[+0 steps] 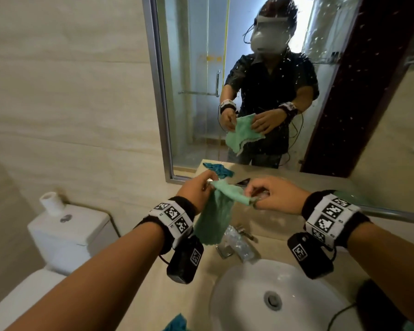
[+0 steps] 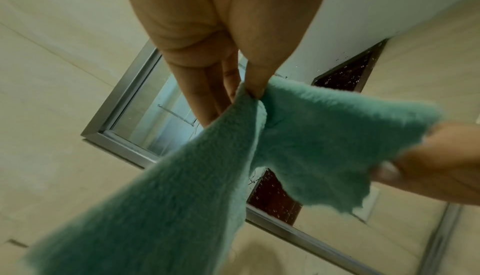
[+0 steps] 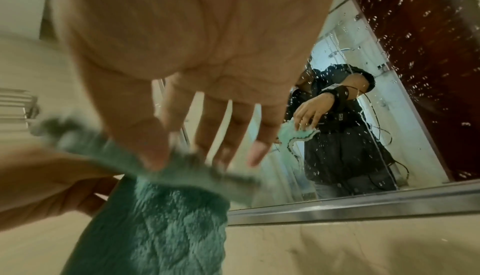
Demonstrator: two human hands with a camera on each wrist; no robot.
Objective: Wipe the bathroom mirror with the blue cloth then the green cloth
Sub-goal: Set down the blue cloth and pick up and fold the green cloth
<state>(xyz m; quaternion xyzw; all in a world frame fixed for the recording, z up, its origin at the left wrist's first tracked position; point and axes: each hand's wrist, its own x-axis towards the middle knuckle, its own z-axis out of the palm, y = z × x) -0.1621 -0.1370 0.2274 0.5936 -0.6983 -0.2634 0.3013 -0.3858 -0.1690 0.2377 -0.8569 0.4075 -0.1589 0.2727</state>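
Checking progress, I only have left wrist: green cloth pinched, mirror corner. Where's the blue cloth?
Observer: The blue cloth lies on the counter in front of the sink; its reflection shows low in the mirror.
Operator: Right hand doing what?
Observer: The right hand pinches the green cloth by thumb and forefinger, other fingers spread.
Operator: Glass clean?
Observer: No, droplets speckle it, thickest over the reflected dark door.
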